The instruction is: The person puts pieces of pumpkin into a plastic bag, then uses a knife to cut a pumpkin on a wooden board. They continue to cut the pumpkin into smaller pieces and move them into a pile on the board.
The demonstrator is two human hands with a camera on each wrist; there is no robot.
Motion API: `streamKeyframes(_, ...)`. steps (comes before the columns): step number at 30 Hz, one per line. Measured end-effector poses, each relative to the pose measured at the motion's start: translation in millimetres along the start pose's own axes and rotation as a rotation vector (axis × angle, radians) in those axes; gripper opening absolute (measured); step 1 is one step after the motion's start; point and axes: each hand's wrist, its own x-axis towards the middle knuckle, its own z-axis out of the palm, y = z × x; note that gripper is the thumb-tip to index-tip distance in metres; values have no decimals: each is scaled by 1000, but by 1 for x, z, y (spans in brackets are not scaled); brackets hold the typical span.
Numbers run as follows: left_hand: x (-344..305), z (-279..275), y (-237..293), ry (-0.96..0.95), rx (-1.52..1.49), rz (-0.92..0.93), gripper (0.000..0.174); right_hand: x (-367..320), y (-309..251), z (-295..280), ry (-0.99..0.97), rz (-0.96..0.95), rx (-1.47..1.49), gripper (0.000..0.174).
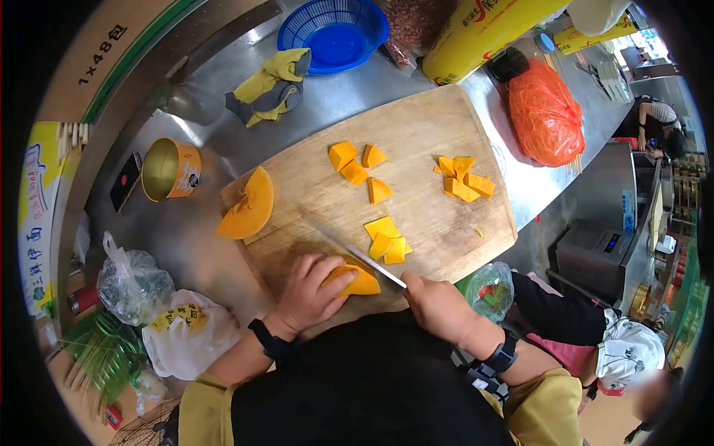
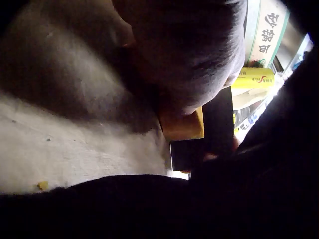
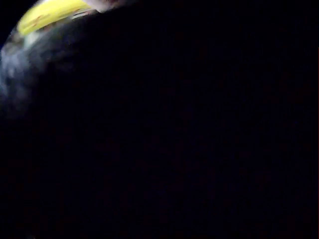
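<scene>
In the head view my left hand (image 1: 309, 291) holds a piece of orange pumpkin (image 1: 363, 282) down at the near edge of the wooden cutting board (image 1: 439, 230), its fingers bent over the piece. My right hand (image 1: 442, 306) grips a kitchen knife (image 1: 364, 258) by its handle, the blade slanting past the far side of that piece. The left wrist view has the pumpkin's cut end (image 2: 184, 127) under the fingers, close to the dark blade (image 2: 219, 119). A larger pumpkin wedge (image 1: 256, 204) lies at the board's left end. Pumpkin chunks (image 1: 355, 172) sit in several groups. The right wrist view is mostly black.
Beyond the board are a blue basket (image 1: 335, 37), gloves (image 1: 271, 88) and a yellow roll box (image 1: 483, 37). A red bag (image 1: 545, 115) stands right, an open can (image 1: 171, 169) left. Plastic bags (image 1: 186, 334) lie near left. Other people (image 1: 628, 349) are at the right.
</scene>
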Motion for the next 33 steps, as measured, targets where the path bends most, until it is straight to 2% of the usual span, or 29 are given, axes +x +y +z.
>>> streamKeyframes(5,0,-2,9,109,30,-247,54,-19,-3,-13,114,31,117,19)
streamKeyframes(11,15,-14,21,-20,125,-211,52,-50,-16,-20,121,-26,71,21)
streamKeyframes(17,12,-11,20,11,172,-195,48,-59,-22,-11,120,-59,-75,20)
streamKeyframes(25,10,-8,17,56,184,-158,42,-56,-37,-16,62,-1,-167,20)
streamKeyframes(28,10,-9,16,35,161,-152,42,-50,-40,-19,99,-67,-281,18)
streamKeyframes(33,12,-11,17,-21,177,-194,45,-23,-24,-8,17,-24,-181,24)
